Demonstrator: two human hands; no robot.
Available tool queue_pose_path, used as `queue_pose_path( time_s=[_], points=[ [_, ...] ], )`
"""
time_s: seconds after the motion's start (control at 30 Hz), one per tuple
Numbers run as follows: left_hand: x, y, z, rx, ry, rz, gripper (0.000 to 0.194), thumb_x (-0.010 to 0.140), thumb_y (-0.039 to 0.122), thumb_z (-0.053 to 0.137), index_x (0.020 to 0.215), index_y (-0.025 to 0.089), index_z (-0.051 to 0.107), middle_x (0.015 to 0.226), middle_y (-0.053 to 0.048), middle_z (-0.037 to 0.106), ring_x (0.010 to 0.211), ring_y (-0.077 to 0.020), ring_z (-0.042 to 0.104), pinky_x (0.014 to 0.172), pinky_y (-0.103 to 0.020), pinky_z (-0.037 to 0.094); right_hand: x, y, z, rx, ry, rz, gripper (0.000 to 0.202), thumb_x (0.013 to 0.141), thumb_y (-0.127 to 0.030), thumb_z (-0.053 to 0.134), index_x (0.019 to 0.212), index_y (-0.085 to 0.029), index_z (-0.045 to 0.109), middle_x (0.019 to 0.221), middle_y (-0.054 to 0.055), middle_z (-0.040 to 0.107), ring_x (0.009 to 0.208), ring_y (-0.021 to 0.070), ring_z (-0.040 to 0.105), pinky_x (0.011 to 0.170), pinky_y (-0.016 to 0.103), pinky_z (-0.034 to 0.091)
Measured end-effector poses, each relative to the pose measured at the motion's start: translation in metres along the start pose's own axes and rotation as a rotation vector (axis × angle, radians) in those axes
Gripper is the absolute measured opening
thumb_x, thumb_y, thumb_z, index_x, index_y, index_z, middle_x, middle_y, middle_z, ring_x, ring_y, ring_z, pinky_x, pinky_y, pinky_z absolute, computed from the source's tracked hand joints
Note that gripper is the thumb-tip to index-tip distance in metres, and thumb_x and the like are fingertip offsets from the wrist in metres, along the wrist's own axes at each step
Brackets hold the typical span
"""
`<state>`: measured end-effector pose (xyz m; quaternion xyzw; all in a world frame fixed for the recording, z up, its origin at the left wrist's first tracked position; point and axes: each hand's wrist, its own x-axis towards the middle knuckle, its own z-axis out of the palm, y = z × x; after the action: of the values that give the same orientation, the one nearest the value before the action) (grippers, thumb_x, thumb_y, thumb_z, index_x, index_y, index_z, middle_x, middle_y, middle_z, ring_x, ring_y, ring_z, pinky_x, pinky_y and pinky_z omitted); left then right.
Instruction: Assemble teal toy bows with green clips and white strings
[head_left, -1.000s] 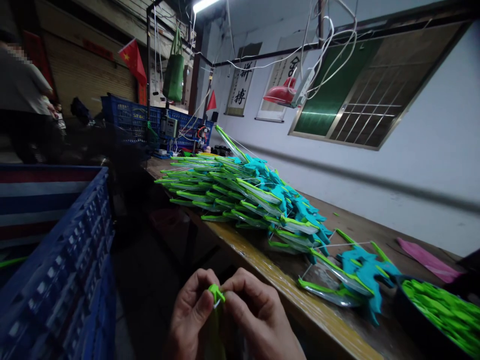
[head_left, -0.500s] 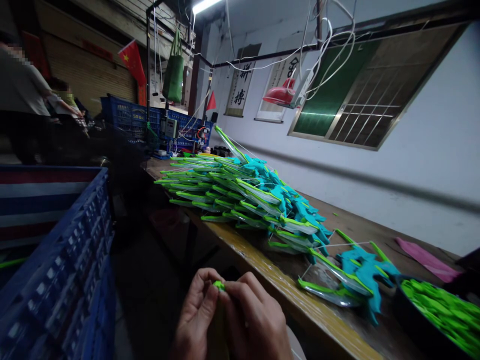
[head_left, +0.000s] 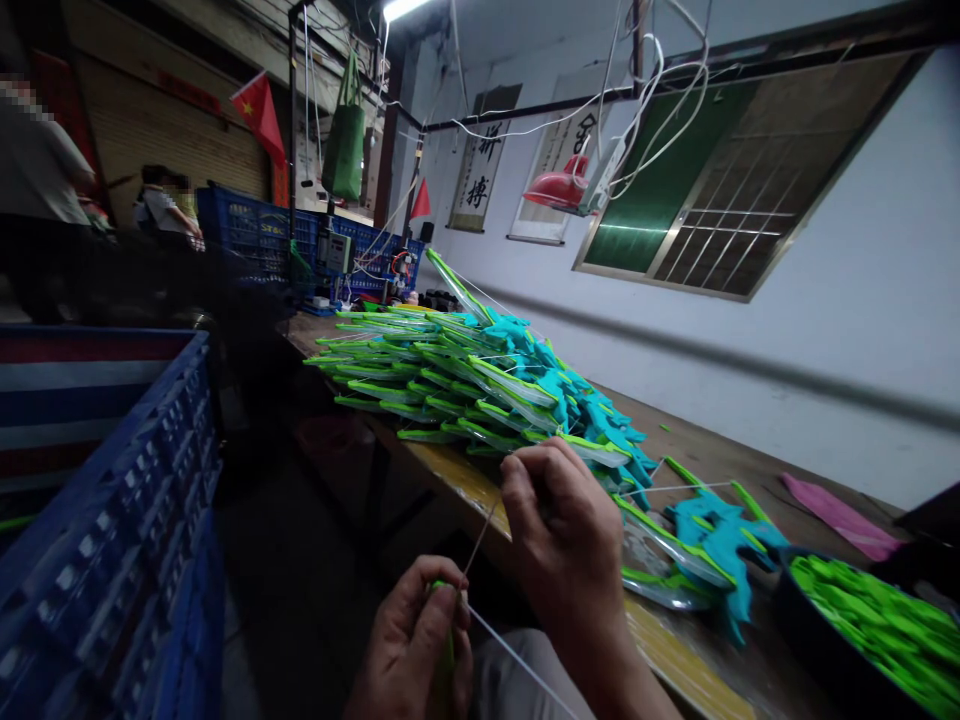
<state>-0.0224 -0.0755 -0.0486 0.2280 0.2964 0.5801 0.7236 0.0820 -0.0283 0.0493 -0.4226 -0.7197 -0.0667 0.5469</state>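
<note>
My left hand (head_left: 416,640) sits low in front of me, pinching a small green plastic piece (head_left: 442,592). A thin white string (head_left: 480,535) runs from that piece up to my right hand (head_left: 562,525), which is raised above the table edge with its fingers pinched on the string. A second strand of string (head_left: 517,660) trails down to the right across my lap. Just beyond my right hand lies a long overlapping pile of green and teal kite-like pieces (head_left: 480,385) on the wooden table (head_left: 465,475).
A black tub of green plastic bits (head_left: 870,620) stands at the right. A blue crate (head_left: 112,540) is at my left. More blue crates (head_left: 262,235) stand at the far end, and people (head_left: 169,205) stand in the back left. A pink sheet (head_left: 836,515) lies near the wall.
My right hand has lifted away from the left and risen above the table edge, drawing the string taut from the green piece. My left hand has stayed low, holding the piece.
</note>
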Motion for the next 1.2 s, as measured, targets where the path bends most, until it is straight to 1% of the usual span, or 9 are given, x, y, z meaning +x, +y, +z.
queue_pose_path(
  time_s=[0.13,0.33,0.4,0.47,0.6,0.7,0.83,0.97,1.2],
  points=[
    [0.003,0.009,-0.006,0.043,-0.062,0.020,0.039,0.074,0.052,0.083,0.078,0.021,0.061,0.046,0.009,0.050,0.033,-0.0045,0.035,0.037,-0.017,0.020,-0.009,0.003,-0.003,0.125,-0.182,0.061,0.027,0.100,-0.016,0.051,0.073,-0.020,0.050,0.070,-0.002,0.047,0.060,0.0112,0.046,0.057,0.022,0.038],
    [0.004,0.021,-0.014,0.073,-0.042,0.005,0.043,0.070,0.054,0.085,0.077,0.020,0.060,0.048,0.008,0.052,0.036,-0.0049,0.040,0.039,-0.015,0.029,-0.056,0.011,-0.012,0.383,-0.490,0.122,0.017,0.098,-0.019,0.057,0.082,-0.020,0.064,0.089,0.004,0.063,0.079,0.0132,0.063,0.070,0.021,0.048],
    [0.003,0.023,-0.013,0.083,-0.058,0.000,0.043,0.069,0.053,0.087,0.076,0.019,0.062,0.050,0.007,0.051,0.039,-0.0048,0.042,0.041,-0.015,0.030,-0.063,0.012,-0.011,0.513,-0.499,0.228,0.015,0.095,-0.023,0.063,0.080,-0.019,0.067,0.089,0.005,0.066,0.079,0.0147,0.065,0.070,0.022,0.049],
    [0.001,0.025,-0.012,0.094,-0.088,0.005,0.041,0.069,0.050,0.088,0.075,0.018,0.063,0.051,0.007,0.051,0.041,-0.0048,0.043,0.043,-0.015,0.031,-0.067,0.011,-0.008,0.659,-0.452,0.455,0.016,0.090,-0.030,0.073,0.081,-0.019,0.066,0.080,0.002,0.065,0.073,0.0143,0.062,0.066,0.022,0.049],
    [0.002,0.025,-0.014,0.121,-0.138,0.013,0.039,0.072,0.051,0.086,0.076,0.017,0.066,0.049,0.005,0.054,0.039,-0.0056,0.043,0.042,-0.016,0.034,-0.069,0.008,0.001,0.889,-0.355,0.873,0.034,0.076,-0.040,0.087,0.081,-0.018,0.062,0.071,-0.002,0.060,0.063,0.0106,0.055,0.060,0.020,0.045],
    [0.005,0.023,-0.016,0.139,-0.186,0.029,0.038,0.077,0.051,0.082,0.079,0.016,0.067,0.050,0.002,0.060,0.036,-0.0061,0.044,0.040,-0.017,0.035,-0.075,0.012,0.010,1.059,-0.417,1.010,0.044,0.070,-0.048,0.090,0.073,-0.018,0.058,0.056,-0.004,0.056,0.049,0.0096,0.052,0.049,0.019,0.040],
    [0.008,0.021,-0.016,0.141,-0.142,0.057,0.041,0.071,0.052,0.086,0.080,0.017,0.068,0.049,0.003,0.060,0.035,-0.0067,0.048,0.039,-0.016,0.037,-0.086,0.018,0.024,1.259,-0.431,1.157,0.052,0.065,-0.052,0.091,0.069,-0.019,0.051,0.053,-0.003,0.058,0.040,0.0101,0.052,0.042,0.020,0.040],
    [0.008,0.020,-0.015,0.186,-0.077,0.073,0.043,0.070,0.055,0.086,0.076,0.017,0.065,0.042,0.005,0.055,0.033,-0.0074,0.046,0.037,-0.016,0.036,-0.089,0.019,0.031,1.284,-0.406,1.189,0.060,0.062,-0.061,0.089,0.067,-0.022,0.043,0.047,-0.006,0.054,0.033,0.0119,0.049,0.038,0.023,0.042],
    [0.009,0.017,-0.017,0.228,-0.052,0.091,0.047,0.073,0.060,0.080,0.071,0.017,0.062,0.043,0.007,0.049,0.034,-0.0066,0.041,0.037,-0.017,0.035,-0.082,0.020,0.015,0.987,-0.518,1.049,0.050,0.073,-0.059,0.083,0.070,-0.018,0.054,0.059,-0.001,0.058,0.049,0.0118,0.055,0.046,0.021,0.040]
  ],
)
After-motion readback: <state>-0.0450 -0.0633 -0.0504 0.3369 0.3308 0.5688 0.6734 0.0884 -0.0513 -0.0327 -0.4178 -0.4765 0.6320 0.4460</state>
